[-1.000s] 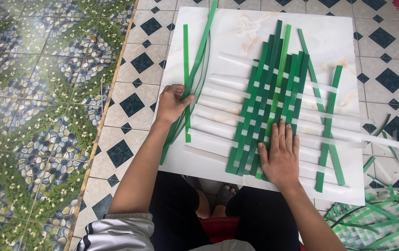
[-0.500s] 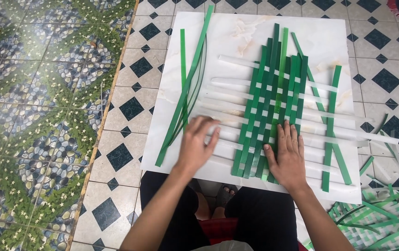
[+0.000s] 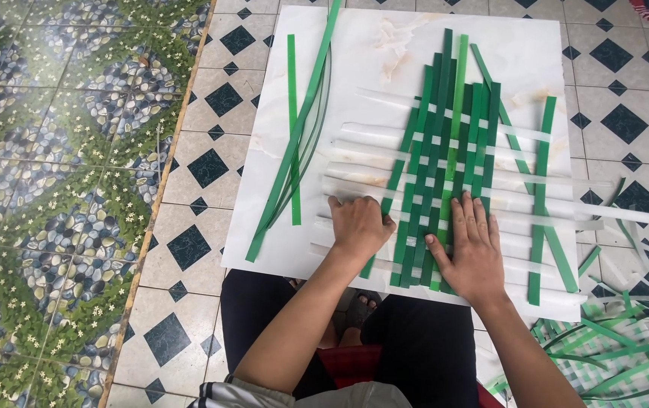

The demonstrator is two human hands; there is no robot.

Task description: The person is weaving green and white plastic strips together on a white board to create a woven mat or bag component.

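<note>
Two hands press on a woven mat of green and white strips, centre of frame, lying on a white marble-look board on the tiled floor. Left hand, fingers curled shut, knuckles down on the white strip ends at the weave's lower left edge. Right hand flat, fingers spread open on the weave's lower part. Loose green strips lie left of the weave; scrap strips pile at lower right.
</note>
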